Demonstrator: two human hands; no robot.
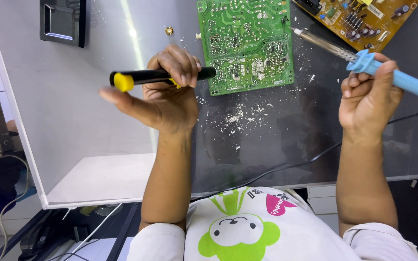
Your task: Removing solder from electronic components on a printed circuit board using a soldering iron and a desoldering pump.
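My left hand (168,92) grips a black desoldering pump with a yellow plunger end (141,77), held level above the glass table, its tip pointing at a green circuit board (245,43) lying solder side up. My thumb sticks out to the left, below the yellow end. My right hand (366,94) holds a soldering iron with a light blue handle (397,77); its metal shaft slants up and left, the tip hovering just right of the green board's upper edge. A black cord runs from the iron's handle across the table.
A brown circuit board (364,19) with components lies at the top right. A black rectangular object (63,21) sits at the top left. White debris (235,116) is scattered below the green board. The table's near edge (122,195) runs in front of my body.
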